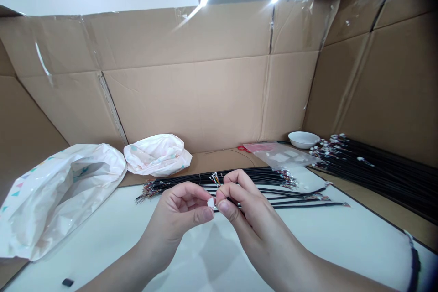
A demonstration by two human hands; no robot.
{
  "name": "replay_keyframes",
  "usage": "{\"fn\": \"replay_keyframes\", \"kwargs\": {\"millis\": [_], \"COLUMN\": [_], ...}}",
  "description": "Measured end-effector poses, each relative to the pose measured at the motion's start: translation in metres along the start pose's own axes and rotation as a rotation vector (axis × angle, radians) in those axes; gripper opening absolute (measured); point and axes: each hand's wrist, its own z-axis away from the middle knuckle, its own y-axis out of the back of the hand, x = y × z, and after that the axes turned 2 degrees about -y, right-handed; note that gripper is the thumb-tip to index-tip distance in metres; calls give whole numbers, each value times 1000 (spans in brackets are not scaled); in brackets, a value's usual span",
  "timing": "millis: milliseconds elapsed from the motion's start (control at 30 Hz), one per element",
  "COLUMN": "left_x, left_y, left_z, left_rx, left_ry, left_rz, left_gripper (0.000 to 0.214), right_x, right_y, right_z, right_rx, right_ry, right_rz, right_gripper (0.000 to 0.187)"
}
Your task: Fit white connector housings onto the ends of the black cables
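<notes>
**While a white connector (211,203) sits pinched, cables wait**

Left hand (176,214) and right hand (239,205) grip narrowly, closed on it just above the table (102,237) — a black cable (301,205) passes under the right fingers. Just behind, a bundle (239,175) shows frayed, coloured wire ends; farther right, a stack of cables (386,175) seems already fitted with white connectors, near a bowl (304,139). Whether the pinched connector is seated, I cannot tell.

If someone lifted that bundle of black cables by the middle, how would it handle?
It would probably droop at both ends, since the black cables look thin and lie loosely curved on the table. It is likely light for its length. The fanned connector ends may snag on each other.
</notes>
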Motion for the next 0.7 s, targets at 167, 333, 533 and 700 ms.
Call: {"fn": "replay_keyframes", "kwargs": {"millis": [167,333,533,700], "left_x": [-1,1,3,4], "left_y": [1,1,0,1], "left_z": [-1,-3,-1,1], "left_rx": [-15,-3,3,44], "left_ry": [-12,-37,-119,-233], "left_rz": [2,-23,-125,-291], "left_gripper": [19,18,13,10], "right_x": [0,-1,-2,-3], "right_y": [0,0,1,2], "right_z": [1,0,-1,1], "right_rx": [-4,-3,1,-2], "right_ry": [-19,-18,-38,-24], "right_rz": [3,16,66,107], "right_gripper": [23,24,22,22]}}
